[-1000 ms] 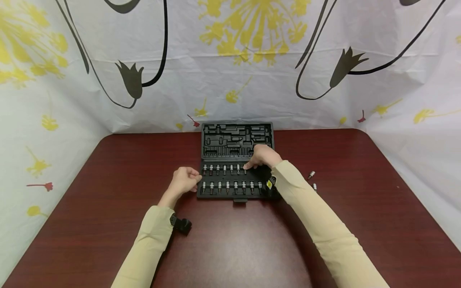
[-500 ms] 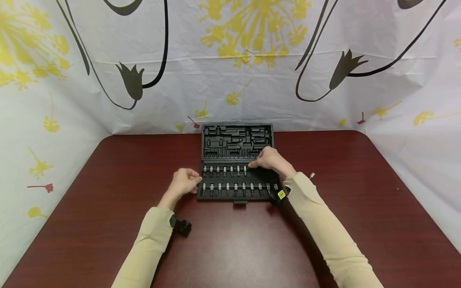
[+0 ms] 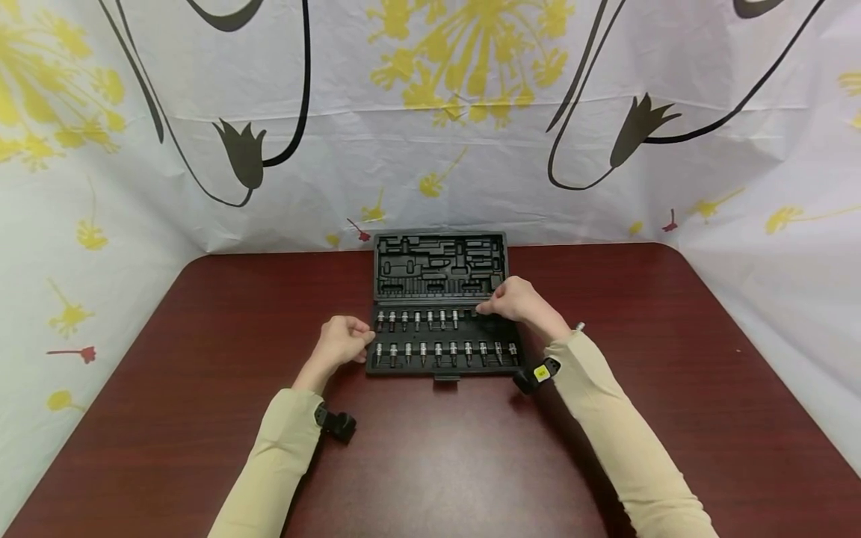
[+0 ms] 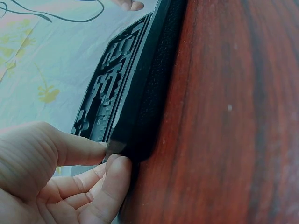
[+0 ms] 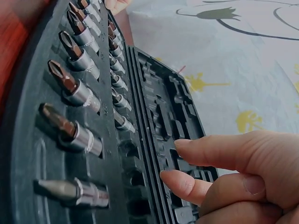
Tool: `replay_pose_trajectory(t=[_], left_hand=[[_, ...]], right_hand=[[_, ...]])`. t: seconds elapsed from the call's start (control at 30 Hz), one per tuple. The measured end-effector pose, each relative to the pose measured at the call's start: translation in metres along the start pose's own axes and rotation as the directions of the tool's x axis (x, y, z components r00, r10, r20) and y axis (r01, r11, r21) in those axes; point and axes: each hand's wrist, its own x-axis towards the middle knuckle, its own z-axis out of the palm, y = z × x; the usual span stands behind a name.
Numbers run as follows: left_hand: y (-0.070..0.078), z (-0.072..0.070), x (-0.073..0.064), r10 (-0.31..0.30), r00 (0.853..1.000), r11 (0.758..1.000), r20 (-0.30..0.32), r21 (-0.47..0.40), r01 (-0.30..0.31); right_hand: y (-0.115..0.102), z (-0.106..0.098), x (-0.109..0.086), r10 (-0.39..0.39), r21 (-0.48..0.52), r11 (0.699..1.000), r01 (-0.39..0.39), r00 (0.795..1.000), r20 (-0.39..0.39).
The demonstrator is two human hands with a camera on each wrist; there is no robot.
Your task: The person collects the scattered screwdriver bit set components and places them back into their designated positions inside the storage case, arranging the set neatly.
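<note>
An open black bit socket case point(image 3: 417, 332) lies on the table, its moulded lid point(image 3: 440, 265) raised at the back. Silver bit sockets point(image 5: 84, 142) fill the near row; those of the far row point(image 3: 430, 320) stop short of empty slots point(image 5: 135, 179) on the right. My left hand point(image 3: 341, 340) pinches the case's left edge, thumb above and fingers at the side, as the left wrist view shows point(image 4: 70, 175). My right hand point(image 3: 521, 300) hovers over the far row's right end. In the right wrist view, its thumb and forefinger are apart with nothing between them.
A loose bit socket point(image 3: 580, 326) lies right of the case, mostly hidden behind my right sleeve point(image 3: 605, 403). The dark red table point(image 3: 430, 463) runs up to a white patterned cloth point(image 3: 437, 149) behind the lid.
My right hand has moved right, off the last bit socket in the far row, uncovering the near row's right end. My left hand has stayed on the case edge.
</note>
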Motion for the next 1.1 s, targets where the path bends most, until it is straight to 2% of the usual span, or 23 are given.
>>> replay_pose_trajectory(t=[0.6, 0.87, 1.1], left_hand=[[-0.001, 0.0, 0.001, -0.008, 1.0, 1.0, -0.011, 0.013, 0.008], [-0.001, -0.001, 0.001, -0.007, 1.0, 1.0, -0.003, 0.008, 0.007], [0.0, 0.0, 0.0, 0.001, 1.0, 1.0, -0.006, 0.011, -0.001]], right_hand=[[0.019, -0.009, -0.016, -0.025, -0.034, 0.999, 0.025, 1.0, 0.008], [0.032, -0.018, -0.023, -0.03, -0.048, 0.998, 0.029, 0.999, -0.019], [0.044, -0.026, -0.029, -0.021, -0.02, 1.0, 0.02, 0.999, -0.027]])
